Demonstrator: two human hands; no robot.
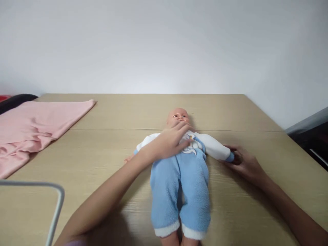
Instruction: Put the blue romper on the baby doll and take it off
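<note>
A doll (191,171) and a pink cloth (38,131) are borne by a wood-toned tabletop (115,116).
The tabletop is crossed by a thin seam (123,129) near mid-height of the frame. The doll, dressed in white and blue, is laid face up from the centre down to the bottom edge — its legs cut off there — while the pink cloth is spread, partly rumpled, at the left.
</note>
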